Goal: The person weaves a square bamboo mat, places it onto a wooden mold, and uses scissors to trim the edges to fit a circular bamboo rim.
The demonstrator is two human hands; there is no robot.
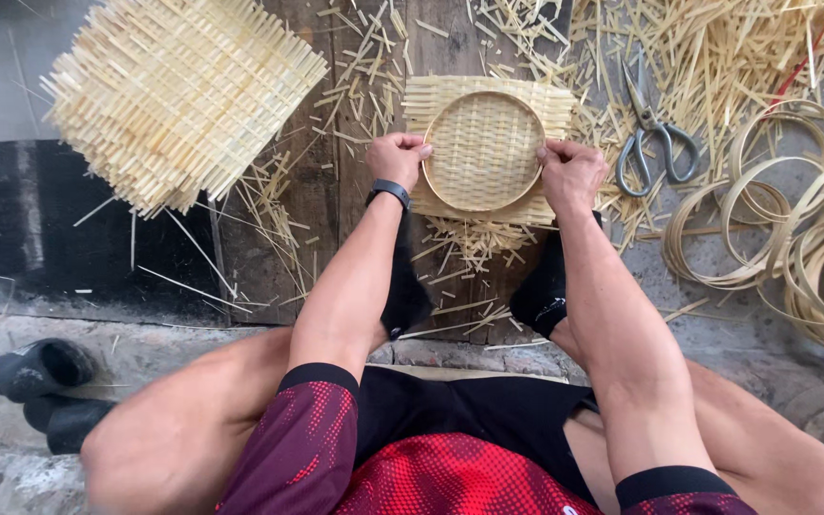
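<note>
Head view, near to far: black-socked feet (474, 291) partly hidden behind forearms, pinning down the square woven bamboo mat (488, 153). Left hand (398, 157) and right hand (571, 174) curled closed on opposite edges of round bamboo hoop (484, 151), lying flat atop mat. Beyond: steel scissors (655, 133), blades pointing away; coiled bamboo strips (793, 219) cut off at right.

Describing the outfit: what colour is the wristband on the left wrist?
Black; the wristband shows clearly in the head view.
</note>
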